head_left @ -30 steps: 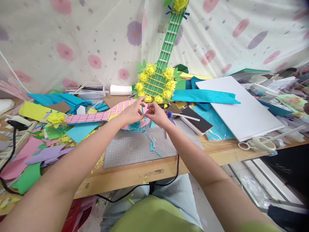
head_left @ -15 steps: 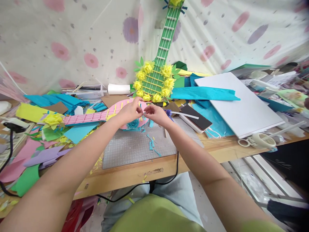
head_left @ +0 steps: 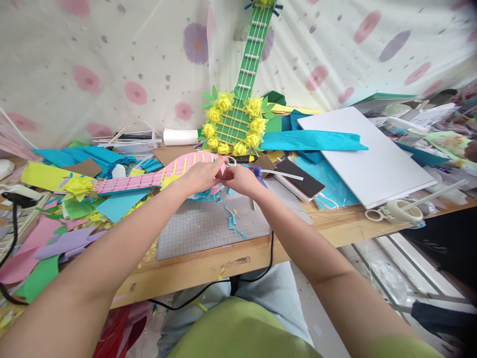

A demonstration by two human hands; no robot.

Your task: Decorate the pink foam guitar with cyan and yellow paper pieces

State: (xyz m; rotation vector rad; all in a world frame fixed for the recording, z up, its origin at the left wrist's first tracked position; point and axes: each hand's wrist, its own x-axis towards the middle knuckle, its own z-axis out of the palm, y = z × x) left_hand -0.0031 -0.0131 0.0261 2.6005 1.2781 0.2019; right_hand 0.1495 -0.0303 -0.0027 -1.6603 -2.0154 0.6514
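Note:
My left hand (head_left: 205,175) and my right hand (head_left: 241,180) meet over the right end of a pink paper guitar (head_left: 178,164). Both have fingers bent and pinched together at the tips; whatever lies between them is too small or hidden to make out. Yellow strips cross the guitar's body, and its pink-stringed neck points left to a yellow paper flower (head_left: 79,186). Below my left hand a blue paper flower (head_left: 203,195) shows in part. Just right of my right hand lies a blue glue gun (head_left: 258,172) with a white glue stick (head_left: 285,174) sticking out.
A green paper guitar (head_left: 238,127) ringed with yellow flowers leans on the curtain. On the grey cutting mat (head_left: 194,233) are blue scraps (head_left: 231,219). A phone (head_left: 301,178), white board (head_left: 367,154) and tape roll (head_left: 404,211) sit right; paper pieces (head_left: 67,243) crowd the left.
My hands have come closer together, the fingertips now touching or overlapping where a small gap showed before. The whole view has shifted slightly.

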